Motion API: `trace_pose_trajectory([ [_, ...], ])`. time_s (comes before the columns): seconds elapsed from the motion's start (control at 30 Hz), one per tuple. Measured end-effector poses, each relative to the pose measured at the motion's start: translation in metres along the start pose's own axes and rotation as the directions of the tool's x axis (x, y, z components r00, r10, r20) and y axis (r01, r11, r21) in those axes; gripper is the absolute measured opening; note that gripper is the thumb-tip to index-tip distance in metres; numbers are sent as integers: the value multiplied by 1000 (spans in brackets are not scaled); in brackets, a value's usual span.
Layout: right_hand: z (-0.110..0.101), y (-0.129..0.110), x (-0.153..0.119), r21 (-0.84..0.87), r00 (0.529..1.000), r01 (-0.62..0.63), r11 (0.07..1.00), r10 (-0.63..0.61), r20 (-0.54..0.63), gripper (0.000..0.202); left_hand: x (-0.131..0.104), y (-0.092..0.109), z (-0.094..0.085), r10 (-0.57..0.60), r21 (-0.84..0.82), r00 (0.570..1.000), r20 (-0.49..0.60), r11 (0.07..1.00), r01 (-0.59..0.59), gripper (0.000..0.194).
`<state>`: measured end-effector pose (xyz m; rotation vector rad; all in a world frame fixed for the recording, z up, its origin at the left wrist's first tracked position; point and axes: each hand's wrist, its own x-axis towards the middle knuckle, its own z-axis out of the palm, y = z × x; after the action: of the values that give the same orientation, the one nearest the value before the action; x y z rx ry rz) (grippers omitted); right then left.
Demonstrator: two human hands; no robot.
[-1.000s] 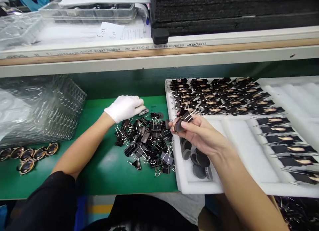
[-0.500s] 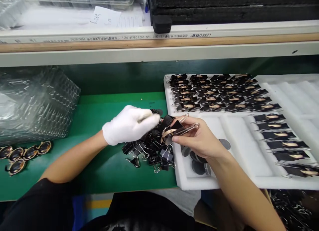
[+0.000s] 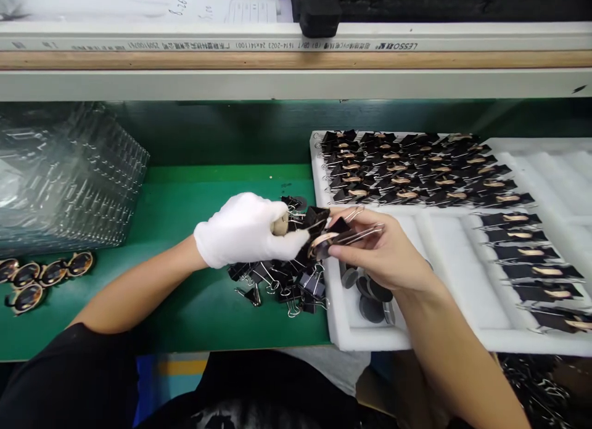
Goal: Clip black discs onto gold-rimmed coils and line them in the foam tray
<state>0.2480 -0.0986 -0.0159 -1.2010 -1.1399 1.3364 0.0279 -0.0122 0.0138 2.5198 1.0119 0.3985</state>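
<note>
My bare right hand (image 3: 370, 247) is closed on a small pair of sunglasses (image 3: 322, 247) with a beige rim and a dark lens. Black binder clips sit on the sunglasses, their wire handles sticking out past my fingers. My left hand (image 3: 252, 228), in a white glove with a fingertip showing, pinches the handles of a black binder clip (image 3: 317, 218) against the far side of the sunglasses. How far its jaws bite is hidden. Below both hands lies a heap of loose binder clips (image 3: 289, 284) on the green table (image 3: 198, 312).
A white foam tray (image 3: 462, 262) on the right holds rows of clipped sunglasses (image 3: 402, 164) and dark round discs (image 3: 372, 306). Several tortoiseshell sunglasses (image 3: 53, 272) lie at left, before stacked clear plastic trays (image 3: 69, 188). A shelf edge (image 3: 259, 84) crosses above.
My left hand has turned and its thumb and fingers have come round the binder clip's handles. My right hand still grips the sunglasses. The whole view has shifted slightly.
</note>
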Motion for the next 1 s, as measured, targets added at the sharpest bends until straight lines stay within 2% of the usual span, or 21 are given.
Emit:
trace_pose_trajectory([
  [0.1,3,1,5,266,988,-21,964,61,-144,32,3,-2,-8,-107,-184,994,12,977,107,43],
  [0.17,5,2,9,381,967,-25,924,119,-225,29,3,-1,-12,-146,-294,989,38,944,151,40],
  [0.23,7,4,12,451,949,-45,892,179,-259,29,2,0,-12,-155,-364,986,61,917,167,39],
  [0.33,11,7,14,516,941,-68,854,226,-250,29,0,1,-7,-175,-406,980,95,892,198,39],
  [0.43,13,8,13,520,949,-42,853,197,-247,30,-1,3,-3,-181,-417,975,125,882,218,37],
  [0.6,13,10,13,428,948,10,904,127,-292,35,0,5,-1,-191,-439,964,187,861,256,37],
  [0.7,12,11,14,417,950,26,909,108,-295,35,-1,5,0,-185,-439,967,176,864,245,37],
  [0.8,13,11,13,399,950,37,916,93,-299,34,-2,5,2,-137,-413,980,147,891,187,38],
  [1.0,16,14,10,364,956,-1,931,108,-273,36,-2,4,7,-105,-377,986,129,915,146,40],
])
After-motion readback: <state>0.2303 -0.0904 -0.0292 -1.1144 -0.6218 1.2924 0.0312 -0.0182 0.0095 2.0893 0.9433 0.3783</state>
